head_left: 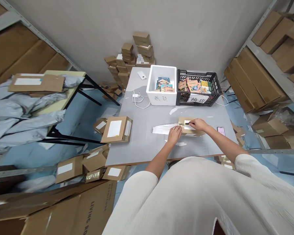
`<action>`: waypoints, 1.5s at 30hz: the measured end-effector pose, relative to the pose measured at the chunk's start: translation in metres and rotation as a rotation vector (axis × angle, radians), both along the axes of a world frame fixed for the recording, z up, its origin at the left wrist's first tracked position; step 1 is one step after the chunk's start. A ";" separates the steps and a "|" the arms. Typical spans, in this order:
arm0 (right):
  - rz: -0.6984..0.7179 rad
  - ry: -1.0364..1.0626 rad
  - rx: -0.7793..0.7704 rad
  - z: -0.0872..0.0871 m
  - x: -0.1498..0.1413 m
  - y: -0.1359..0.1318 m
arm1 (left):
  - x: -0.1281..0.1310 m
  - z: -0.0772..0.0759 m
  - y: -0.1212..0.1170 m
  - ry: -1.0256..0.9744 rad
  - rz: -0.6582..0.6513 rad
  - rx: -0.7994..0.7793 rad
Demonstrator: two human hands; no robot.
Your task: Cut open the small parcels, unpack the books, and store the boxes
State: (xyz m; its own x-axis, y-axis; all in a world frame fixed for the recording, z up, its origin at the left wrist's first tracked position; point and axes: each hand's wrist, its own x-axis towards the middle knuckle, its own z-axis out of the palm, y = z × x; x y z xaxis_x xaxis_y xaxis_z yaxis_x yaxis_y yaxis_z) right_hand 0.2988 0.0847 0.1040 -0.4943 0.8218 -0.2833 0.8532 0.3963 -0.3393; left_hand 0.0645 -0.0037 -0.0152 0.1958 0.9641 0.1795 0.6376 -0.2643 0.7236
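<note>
Grey counter (142,147): cardboard carton (194,133) on right half, back from near edge, left hand (175,133) touching its corner, grip unclear, right hand (197,125) closed around dark tool (187,123); open surface between white strip (163,129) and labelled box (116,129) at left edge; foam box (171,100), black crate (181,99) behind; blue floor (78,114).

A single camera, worn on a person's head, looks forward and steeply down past a white shirt (201,195) that fills the bottom of the view. The left hand (175,134) and right hand (198,124) appear small, just right of center, well beyond the shirt at the ends of the reaching arms. The wide view takes in nearly the whole desk (142,130), its near edge partly behind the shirt, with the floor (85,114) around it, slanting shelves (262,54) on both sides and the wall (198,29) across the top.
</note>
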 end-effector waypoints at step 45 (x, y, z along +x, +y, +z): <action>-0.490 0.282 -0.293 -0.004 0.215 -0.052 | 0.073 0.054 0.019 0.528 -0.120 -0.048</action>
